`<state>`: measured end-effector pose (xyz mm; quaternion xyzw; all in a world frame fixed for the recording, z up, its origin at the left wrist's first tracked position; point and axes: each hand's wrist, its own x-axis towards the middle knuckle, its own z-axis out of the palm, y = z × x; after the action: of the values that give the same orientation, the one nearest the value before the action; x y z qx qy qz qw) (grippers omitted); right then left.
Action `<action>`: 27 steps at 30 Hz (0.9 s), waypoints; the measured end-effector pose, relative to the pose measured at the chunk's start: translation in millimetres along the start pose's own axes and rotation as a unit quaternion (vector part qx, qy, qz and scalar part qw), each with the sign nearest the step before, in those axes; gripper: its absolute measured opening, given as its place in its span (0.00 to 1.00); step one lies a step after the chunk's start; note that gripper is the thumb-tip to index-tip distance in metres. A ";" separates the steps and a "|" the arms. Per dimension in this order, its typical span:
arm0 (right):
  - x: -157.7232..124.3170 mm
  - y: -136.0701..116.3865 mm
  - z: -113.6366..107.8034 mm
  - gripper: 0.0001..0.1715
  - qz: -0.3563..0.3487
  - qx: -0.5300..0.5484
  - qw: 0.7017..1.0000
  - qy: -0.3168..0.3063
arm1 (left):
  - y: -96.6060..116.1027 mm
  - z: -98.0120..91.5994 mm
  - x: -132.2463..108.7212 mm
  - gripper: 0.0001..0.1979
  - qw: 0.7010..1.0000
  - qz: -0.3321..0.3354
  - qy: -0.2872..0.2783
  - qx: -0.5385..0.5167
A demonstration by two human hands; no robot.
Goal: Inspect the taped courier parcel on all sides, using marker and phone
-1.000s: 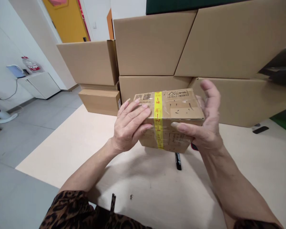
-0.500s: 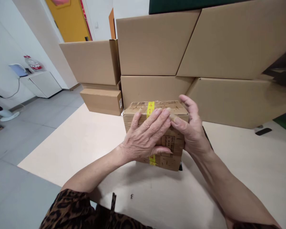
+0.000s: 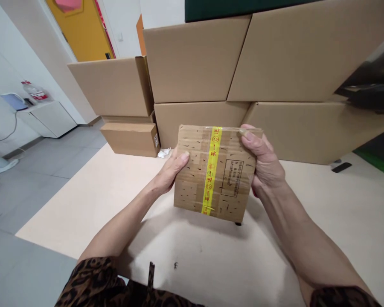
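Observation:
A small cardboard box is held up over the table, its broad printed face turned towards me. Yellow tape with red characters runs down that face, left of a black printed text frame. My left hand grips the box's left edge, thumb on the front and fingers hidden behind. At the upper right corner, my right hand clasps the other edge, its thumb pressed near the top. A dark object peeks out under the box's lower right corner; its kind cannot be made out.
Large cardboard boxes stand stacked along the back of the pale table. A smaller carton and crumpled white paper are at the back left. On the right lies a small black object.
My left hand has moved from lying across the box's front to its left edge. The box has tilted so that its broad face shows fully. The view has shifted slightly.

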<state>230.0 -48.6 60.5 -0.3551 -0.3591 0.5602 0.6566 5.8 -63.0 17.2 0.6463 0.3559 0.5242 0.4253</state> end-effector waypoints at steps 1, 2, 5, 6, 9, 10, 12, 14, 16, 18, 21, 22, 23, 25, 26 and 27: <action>-0.9 -0.5 2.7 0.39 0.009 0.009 1.000 -0.002 | 2.3 4.7 -0.8 0.39 0.998 -0.031 0.002 -0.056; -1.8 0.2 4.8 0.39 0.016 0.011 1.000 -0.011 | 4.8 8.1 -1.3 0.38 0.993 -0.055 0.016 -0.101; -5.0 7.9 8.2 0.43 0.041 -0.009 0.997 -0.066 | 11.3 8.3 -0.6 0.36 0.983 -0.074 0.078 -0.149; -6.4 11.9 8.8 0.46 0.056 -0.019 0.995 -0.086 | 13.2 5.6 0.3 0.35 0.981 -0.073 0.097 -0.151; -9.9 23.8 10.2 0.48 0.089 -0.031 0.986 -0.136 | 18.2 -4.5 3.5 0.33 0.977 -0.072 0.132 -0.153; -10.3 26.6 10.5 0.46 0.090 -0.030 0.985 -0.144 | 19.4 -7.2 4.2 0.34 0.977 -0.076 0.127 -0.154; -9.0 29.0 10.4 0.42 0.084 -0.027 0.986 -0.141 | 20.3 -10.2 4.5 0.35 0.980 -0.085 0.095 -0.152; -4.8 27.2 8.6 0.35 0.087 -0.018 0.989 -0.120 | 18.3 -10.3 3.0 0.38 0.984 -0.087 0.062 -0.140; 1.8 22.6 5.2 0.28 0.084 -0.004 0.991 -0.103 | 14.1 -7.9 0.1 0.45 0.989 -0.085 0.039 -0.112; 8.5 18.0 1.5 0.22 0.063 0.005 0.993 -0.099 | 10.1 -3.8 -3.0 0.52 0.991 -0.092 0.032 -0.091; 12.0 17.0 -0.8 0.20 0.044 -0.004 0.993 -0.109 | 10.2 1.7 -4.4 0.47 0.989 -0.096 0.061 -0.090; 10.7 19.0 -0.2 0.21 0.044 -0.009 0.993 -0.111 | 12.3 2.2 -3.6 0.45 0.988 -0.090 0.079 -0.094; 8.2 22.0 1.0 0.23 0.048 -0.012 0.993 -0.111 | 15.2 1.7 -2.3 0.42 0.987 -0.081 0.099 -0.099; 1.3 29.9 4.7 0.28 0.066 -0.022 0.991 -0.112 | 21.8 -1.6 1.2 0.38 0.981 -0.062 0.143 -0.113; -2.1 33.7 6.8 0.31 0.081 -0.029 0.990 -0.115 | 24.6 -3.9 2.8 0.35 0.978 -0.056 0.160 -0.119; -4.8 36.8 8.7 0.31 0.096 -0.033 0.988 -0.116 | 26.5 -6.1 4.1 0.34 0.976 -0.052 0.171 -0.121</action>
<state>204.2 -48.3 32.5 -0.3420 -0.4156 0.6460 0.5413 1.0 -68.4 43.8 0.4712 0.3903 0.6434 0.4601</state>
